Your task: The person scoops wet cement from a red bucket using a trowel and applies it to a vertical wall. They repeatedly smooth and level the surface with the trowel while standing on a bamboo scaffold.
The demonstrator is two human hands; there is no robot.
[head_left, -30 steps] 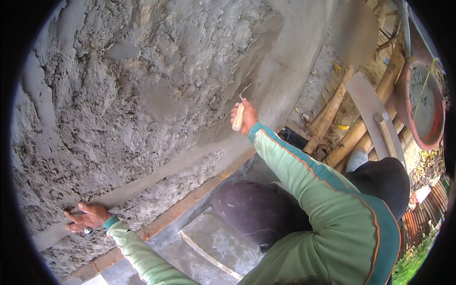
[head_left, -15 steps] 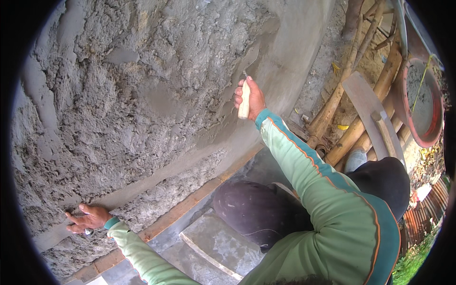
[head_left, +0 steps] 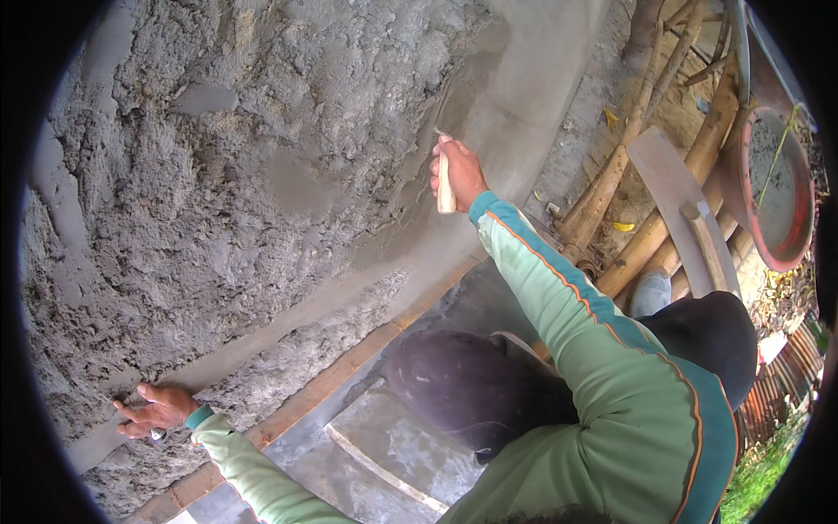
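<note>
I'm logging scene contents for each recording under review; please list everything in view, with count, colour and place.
Mortar surface: one, grey, upper left and centre
Hand tool: one, pale handle, in right hand
Wooden strip: one, brown, along mortar's lower edge
Floor: one, grey, bottom centre
Poles: several, tan-brown, right
Long flat tool: one, grey with wooden grip, right
Basin: one, reddish rim, far right
Leaves: several, yellow, right
Corrugated sheeting: count unclear, rusty, lower right
Grass: patch, green, lower right
Left hand: one, bare, ringed, lower left
Right hand: one, bare, centre
Sleeves: two, green, centre and lower left
</note>
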